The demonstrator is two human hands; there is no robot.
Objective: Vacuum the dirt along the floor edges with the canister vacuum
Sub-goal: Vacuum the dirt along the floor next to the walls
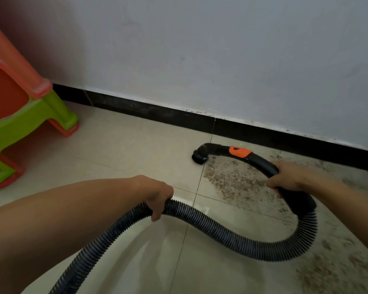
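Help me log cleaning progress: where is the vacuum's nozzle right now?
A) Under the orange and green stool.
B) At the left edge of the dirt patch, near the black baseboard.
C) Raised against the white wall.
B: the nozzle is down on the tile at the left edge of the dirt patch, just short of the baseboard, while the right hand grips the handle and the left hand grips the hose.

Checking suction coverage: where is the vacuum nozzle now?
Head view, right of centre: the nozzle sits near the black baseboard, just left of the dirt patch.
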